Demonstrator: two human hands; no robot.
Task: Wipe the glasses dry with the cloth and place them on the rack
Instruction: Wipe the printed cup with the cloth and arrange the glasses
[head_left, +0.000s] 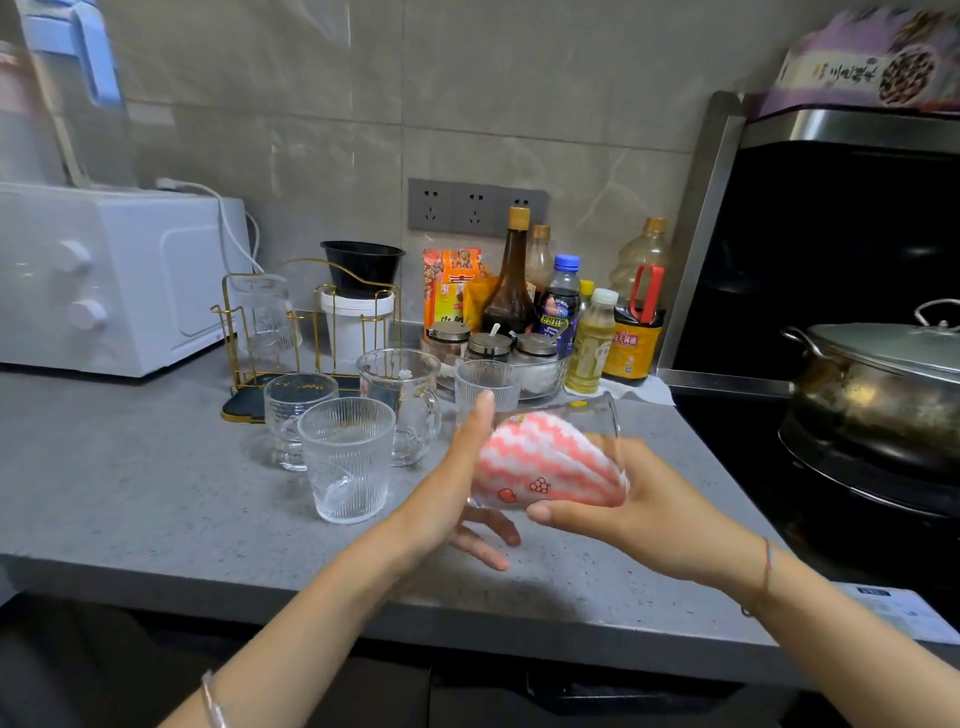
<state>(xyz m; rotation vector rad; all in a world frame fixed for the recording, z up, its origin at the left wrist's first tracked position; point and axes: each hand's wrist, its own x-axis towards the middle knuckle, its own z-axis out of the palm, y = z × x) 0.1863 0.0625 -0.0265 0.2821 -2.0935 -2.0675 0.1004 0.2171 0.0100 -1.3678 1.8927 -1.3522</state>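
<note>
Subject item: one clear smooth drinking glass (550, 415), held above the near right part of the grey speckled table (130, 493), tilted almost onto its side, base towards the left and mouth towards the right. A pink-and-white patterned cloth (540, 457) is packed inside it and bulges out at the mouth.

Left hand (457, 467): clasps the base end of the glass, thumb lying over the top and fingers (483, 540) spread beneath, nearly straight.

Right hand (639, 509): closed on the cloth at the mouth end, thumb pressed against the near outer wall of the glass. Its fingers are largely hidden behind cloth and glass.

Gold wire rack (317, 317): stands at the far left of the table on a dark tray, just beside a white countertop oven (119, 280). One clear glass (262, 317) sits upside down on its left pegs.

Glasses standing upright on the table, between the rack and the hands:
- a ribbed clear tumbler (345, 460), nearest;
- a patterned clear glass (293, 415), just behind it to the left;
- a clear handled mug (400, 405), behind it to the right;
- a small ribbed glass (485, 387), further right, just behind the left thumb.

Far side: a cluster of sauce bottles (519, 291) against the tiled wall. Right: a lidded steel pot (883, 384) on the black hob.
</note>
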